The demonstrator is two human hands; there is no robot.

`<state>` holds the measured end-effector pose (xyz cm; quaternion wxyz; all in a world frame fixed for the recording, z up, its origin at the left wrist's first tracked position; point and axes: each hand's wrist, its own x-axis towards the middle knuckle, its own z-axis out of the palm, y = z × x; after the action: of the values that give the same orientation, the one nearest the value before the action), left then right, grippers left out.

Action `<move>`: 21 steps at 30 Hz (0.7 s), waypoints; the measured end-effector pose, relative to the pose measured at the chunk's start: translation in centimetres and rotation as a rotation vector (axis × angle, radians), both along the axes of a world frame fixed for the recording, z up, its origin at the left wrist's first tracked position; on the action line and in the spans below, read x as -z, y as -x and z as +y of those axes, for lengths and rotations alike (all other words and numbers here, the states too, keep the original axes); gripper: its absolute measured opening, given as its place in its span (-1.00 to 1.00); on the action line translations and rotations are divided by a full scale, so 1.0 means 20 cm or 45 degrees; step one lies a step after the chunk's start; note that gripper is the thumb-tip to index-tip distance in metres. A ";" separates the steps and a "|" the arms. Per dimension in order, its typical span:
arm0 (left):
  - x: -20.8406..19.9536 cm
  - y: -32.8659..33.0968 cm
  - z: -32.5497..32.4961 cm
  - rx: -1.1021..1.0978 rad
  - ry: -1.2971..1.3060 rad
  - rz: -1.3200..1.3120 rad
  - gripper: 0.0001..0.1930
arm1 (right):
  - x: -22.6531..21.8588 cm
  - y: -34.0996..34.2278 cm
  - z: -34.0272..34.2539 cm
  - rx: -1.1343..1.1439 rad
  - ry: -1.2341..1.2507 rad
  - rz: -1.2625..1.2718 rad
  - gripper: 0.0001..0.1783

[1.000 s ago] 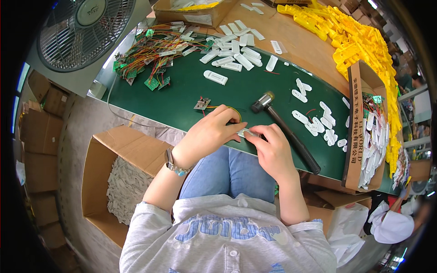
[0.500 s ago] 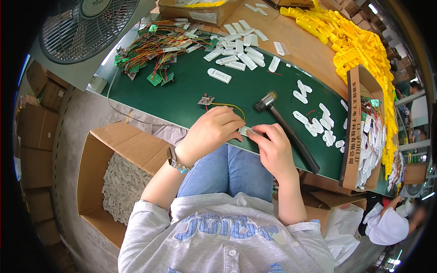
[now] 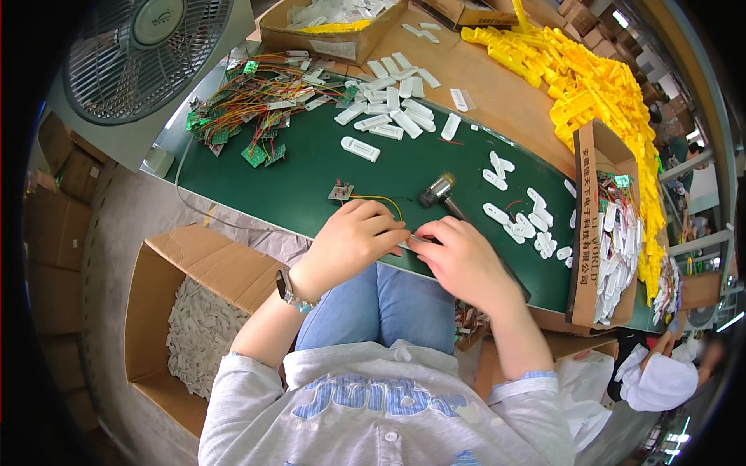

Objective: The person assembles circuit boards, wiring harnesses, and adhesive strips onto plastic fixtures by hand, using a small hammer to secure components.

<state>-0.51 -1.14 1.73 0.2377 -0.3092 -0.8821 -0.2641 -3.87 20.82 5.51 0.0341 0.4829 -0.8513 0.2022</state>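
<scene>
My left hand [image 3: 356, 234] and my right hand [image 3: 465, 258] meet at the near edge of the green table mat [image 3: 272, 182]. Their fingertips pinch a small whitish plastic piece [image 3: 416, 239], mostly hidden by the fingers. A yellow wire [image 3: 391, 199] arcs from beside my left fingers to a small circuit board [image 3: 340, 191] on the mat. Just beyond my right hand lies a hammer [image 3: 437, 190], its handle partly covered by that hand. Long white plastic casings [image 3: 360, 148] lie farther off, and smaller white plastic parts [image 3: 536, 221] are scattered to the right.
Wired circuit boards [image 3: 256, 101] are heaped at the far left near a fan [image 3: 148, 54]. Yellow plastic parts [image 3: 598, 97] pile up at the far right, behind a cardboard box [image 3: 588, 233] of white parts. An open carton [image 3: 144, 326] of small pieces stands lower left. Another person [image 3: 660, 380] sits at right.
My right hand has turned over the small piece and its fingers have come closer to the left ones, hiding more of it. The whole view has shifted slightly.
</scene>
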 end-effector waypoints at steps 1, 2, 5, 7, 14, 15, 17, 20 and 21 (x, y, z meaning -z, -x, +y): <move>0.01 0.00 -0.01 0.001 0.017 0.030 -0.69 | -0.07 0.08 0.00 -0.139 -0.086 -0.083 -0.84; 0.02 0.00 -0.02 -0.003 0.037 0.056 -0.70 | -0.15 0.17 -0.01 -0.077 -0.087 -0.198 -0.84; 0.03 -0.02 -0.03 -0.009 -0.042 -0.002 -0.70 | -0.19 0.61 -0.06 0.346 0.106 -0.274 -0.82; 0.01 -0.01 -0.01 0.001 -0.044 0.002 -0.71 | -0.11 1.02 0.00 0.607 0.370 -0.293 -0.81; 0.03 0.02 0.00 0.020 -0.044 0.028 -0.73 | 0.23 1.67 0.03 1.028 0.127 -0.250 -0.55; 0.04 0.01 0.00 0.032 -0.048 0.010 -0.73 | 0.23 1.68 0.00 1.004 0.128 -0.256 -0.55; 0.06 0.00 -0.01 0.015 -0.047 -0.014 -0.74 | 0.22 1.65 -0.03 0.965 0.271 -0.627 -0.57; 0.04 0.01 -0.01 0.022 -0.070 -0.011 -0.75 | 0.19 1.59 0.02 0.923 0.270 -0.557 -0.57; 0.03 0.02 0.01 0.037 -0.073 0.003 -0.75 | 0.18 1.58 0.07 0.909 0.299 -0.395 -0.58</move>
<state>-0.89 -1.03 1.21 0.2437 -0.3154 -0.8693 -0.2922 -35.43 22.27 1.94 0.0281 0.1136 -0.9316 0.3441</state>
